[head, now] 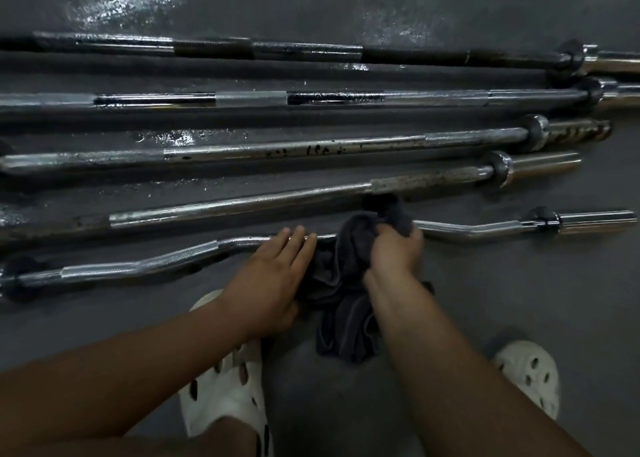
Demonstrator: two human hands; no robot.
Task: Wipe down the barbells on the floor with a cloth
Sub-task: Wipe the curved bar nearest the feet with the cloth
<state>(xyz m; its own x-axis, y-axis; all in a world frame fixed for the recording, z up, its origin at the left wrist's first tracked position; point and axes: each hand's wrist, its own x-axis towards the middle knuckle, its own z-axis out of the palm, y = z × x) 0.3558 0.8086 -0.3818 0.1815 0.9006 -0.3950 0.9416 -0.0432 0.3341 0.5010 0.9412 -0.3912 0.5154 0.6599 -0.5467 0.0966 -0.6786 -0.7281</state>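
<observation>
Nearest the lens: two bare forearms, entering from 7 and 5 o'clock and converging toward centre. Under them, at 6 o'clock, a white perforated clog (221,384); a second white clog (530,373) at 4 o'clock.

At centre, a dark grey cloth (346,283), bunched and draped over the curl bar (138,266), its loose tail hanging back toward 6 o'clock onto the grey floor (571,300). Right hand (396,252) clenched on the upper part of the cloth, pressing it on the bar's middle; cloth spilling out on both sides of the fist, toward 12 and toward 7 o'clock. Left hand (277,273) just beside, at 9 o'clock of the cloth, flat and unclenched, fingers (294,236) extended across the bar's bare shaft, palm edge touching the cloth's folds.

Curl bar running from 9 o'clock to 3 o'clock, kinked on either side of the hands, sleeve end at 3 o'clock.

Outward toward 12 o'clock, four straight bars lying roughly parallel: a short chrome bar (242,207) just beyond the cloth, a scuffed bar (277,151) past that, then a knurled bar (249,99), and farthest a dark-banded bar (214,48). Wet glints on the floor between them and at 11 o'clock.
</observation>
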